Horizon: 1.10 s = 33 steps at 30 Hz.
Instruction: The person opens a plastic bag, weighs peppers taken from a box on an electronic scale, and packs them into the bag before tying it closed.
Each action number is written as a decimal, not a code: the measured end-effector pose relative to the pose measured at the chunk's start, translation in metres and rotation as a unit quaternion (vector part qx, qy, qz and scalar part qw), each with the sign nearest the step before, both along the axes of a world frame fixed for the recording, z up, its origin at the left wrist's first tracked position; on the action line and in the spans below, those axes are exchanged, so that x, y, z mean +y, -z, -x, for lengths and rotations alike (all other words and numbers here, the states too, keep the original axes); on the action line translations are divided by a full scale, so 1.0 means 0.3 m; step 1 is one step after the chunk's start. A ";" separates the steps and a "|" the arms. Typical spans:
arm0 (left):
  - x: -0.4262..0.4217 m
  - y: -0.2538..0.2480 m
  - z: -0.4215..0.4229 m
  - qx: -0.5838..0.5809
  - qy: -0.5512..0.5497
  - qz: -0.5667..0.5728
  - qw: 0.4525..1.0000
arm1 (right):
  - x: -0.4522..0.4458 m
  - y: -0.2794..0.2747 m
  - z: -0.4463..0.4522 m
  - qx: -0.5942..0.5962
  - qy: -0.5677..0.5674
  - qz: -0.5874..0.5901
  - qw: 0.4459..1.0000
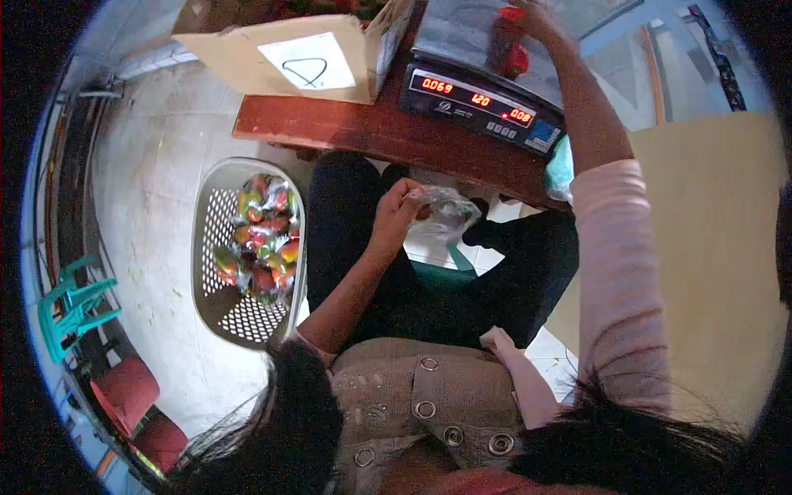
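Observation:
My left hand [398, 210] is closed, pinching the gathered edge of a clear plastic bag [450, 213] above my lap. The bag hangs loose to the right of my fingers. My right hand [535, 18] reaches up over the digital scale [478, 103], its fingers closed around a small red vegetable [511, 15], perhaps a tomato or pepper. The frame's top edge cuts off part of that hand. Another red piece [516, 61] lies on the scale's metal pan [454, 33]. Red digits on the display read 0.069, 1.20 and 0.08.
The scale stands on a low red-brown wooden table [330, 124], beside a cardboard box [235, 58] with a marked white paper. On the floor at left is a plastic basket [202, 272] of bagged red, orange and green produce [260, 239]. A green stool [78, 301] stands farther left.

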State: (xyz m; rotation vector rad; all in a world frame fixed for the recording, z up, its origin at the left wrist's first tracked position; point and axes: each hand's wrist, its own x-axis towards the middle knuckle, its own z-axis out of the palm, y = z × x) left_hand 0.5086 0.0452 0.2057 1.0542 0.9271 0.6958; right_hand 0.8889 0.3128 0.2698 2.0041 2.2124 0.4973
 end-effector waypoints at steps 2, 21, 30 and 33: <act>0.015 -0.033 0.000 -0.006 -0.008 0.010 1.000 | 0.031 0.037 -0.008 0.156 0.063 0.023 0.985; -0.029 -0.004 -0.046 0.021 -0.038 -0.091 0.995 | -1.127 0.029 0.675 0.686 0.145 0.351 0.621; -0.129 -0.021 -0.063 0.077 0.018 -0.226 0.971 | -1.147 0.378 0.749 0.708 0.081 0.093 0.695; -0.107 0.015 -0.049 0.070 0.012 -0.191 0.979 | -1.130 0.384 0.771 0.732 0.170 0.099 0.653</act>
